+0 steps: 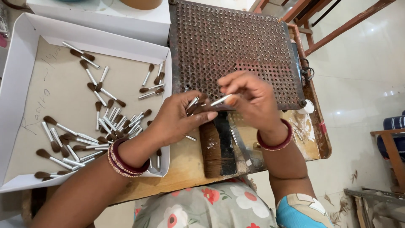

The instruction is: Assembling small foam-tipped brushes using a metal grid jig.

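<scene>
My left hand [179, 120] grips a small bunch of silver-handled makeup brushes [195, 102] with brown bristle tips, held over the wooden bench. My right hand [249, 97] pinches a single brush [220, 100] by its silver handle, just to the right of the bunch. Both hands hover at the front edge of a rusty perforated metal plate [236, 46] full of small holes. Red bangles sit on both wrists.
A white cardboard tray [25, 38] at the left holds several loose brushes [105, 122] scattered on its brown floor. A dark tuft of bristle [211, 147] and a black strip lie on the wooden bench [190, 164]. Wooden frames and a tiled floor lie to the right.
</scene>
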